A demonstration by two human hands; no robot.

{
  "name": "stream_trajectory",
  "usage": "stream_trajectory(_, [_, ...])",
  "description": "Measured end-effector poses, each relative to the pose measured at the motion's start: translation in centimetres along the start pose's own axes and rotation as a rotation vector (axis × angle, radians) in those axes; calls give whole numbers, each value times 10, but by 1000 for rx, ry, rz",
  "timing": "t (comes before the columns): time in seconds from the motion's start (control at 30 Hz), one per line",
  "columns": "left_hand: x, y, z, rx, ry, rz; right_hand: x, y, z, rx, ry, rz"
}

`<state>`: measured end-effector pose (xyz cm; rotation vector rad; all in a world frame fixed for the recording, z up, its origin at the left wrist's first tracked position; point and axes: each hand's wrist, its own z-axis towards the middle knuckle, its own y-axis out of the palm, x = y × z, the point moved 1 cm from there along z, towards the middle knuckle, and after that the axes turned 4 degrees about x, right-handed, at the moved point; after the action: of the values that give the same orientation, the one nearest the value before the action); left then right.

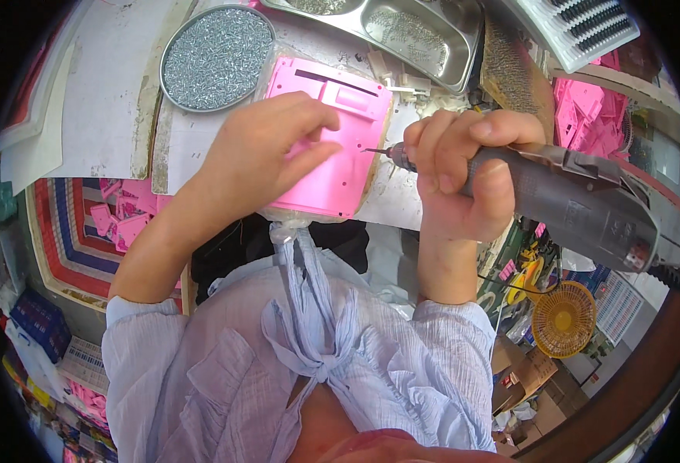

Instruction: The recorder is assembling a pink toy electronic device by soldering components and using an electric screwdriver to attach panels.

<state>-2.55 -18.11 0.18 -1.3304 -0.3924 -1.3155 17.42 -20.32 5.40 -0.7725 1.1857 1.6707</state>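
Note:
A pink plastic panel with a slot and small holes lies on the workbench in front of me. Over its left part is my left hand, thumb and forefinger apart, with nothing visible between them; its other fingers are partly hidden. My right hand is wrapped round a dark grey electric screwdriver, held nearly level with a cord at its back end. The thin bit points left, its tip at the panel's right part near a small hole. Whether the tip touches the panel I cannot tell.
A round tin of small screws stands at the far left, and a metal tray with small parts at the back. Pink parts fill a bin at the right; more pink pieces lie at the left. A yellow basket sits lower right.

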Motion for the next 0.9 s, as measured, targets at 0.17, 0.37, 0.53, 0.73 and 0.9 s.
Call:
stream_trajectory(0.17, [3,19,-3,-21,148,16,-15,10,6,-63,4,47])
stream_trajectory(0.37, [-9,-18,3,76,5,114,-5,2,3,-55,-44,-22])
stream_trajectory(0.53, [-56,-61,9,233,-105,501,14,4,-7,-9,55,-162])
stream_trajectory(0.73, [-29,-24,-8,171,274,350,30,0,-16,-86,12,-369])
stream_trajectory(0.9, [-11,6,-19,-100,233,135,28,6,-13,-59,48,-273])
